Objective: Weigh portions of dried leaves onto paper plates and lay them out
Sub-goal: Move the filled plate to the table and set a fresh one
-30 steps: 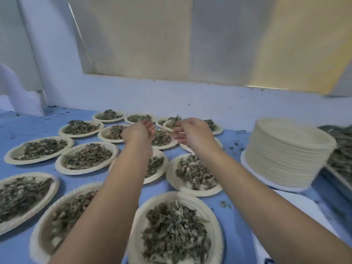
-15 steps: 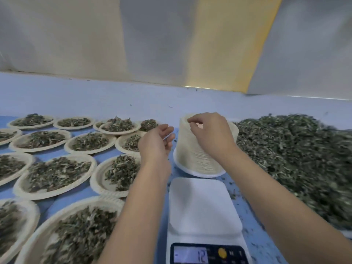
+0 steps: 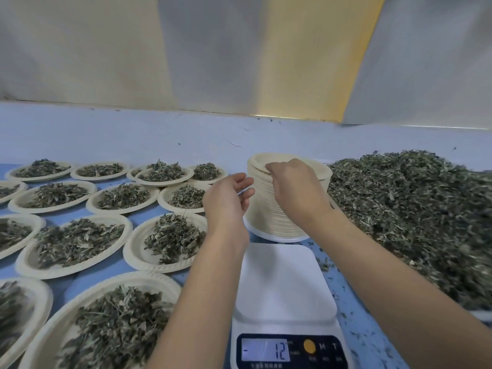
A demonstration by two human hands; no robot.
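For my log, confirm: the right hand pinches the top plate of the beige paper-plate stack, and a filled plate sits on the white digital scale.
One error: the head view shows the white digital scale bare. The right hand does pinch the top of the beige paper-plate stack.

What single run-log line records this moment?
right hand: pinches top rim of plate stack | left hand: open beside stack | scale: platform bare

The right hand (image 3: pixel 295 187) covers part of the top of the tall stack of cream paper plates (image 3: pixel 262 209); whether its fingers (image 3: pixel 274 166) pinch the top one cannot be told. The heap of dried green leaves (image 3: pixel 415 209) blurs and runs off the right edge. Small print on the white digital scale (image 3: pixel 285 283) is unreadable.
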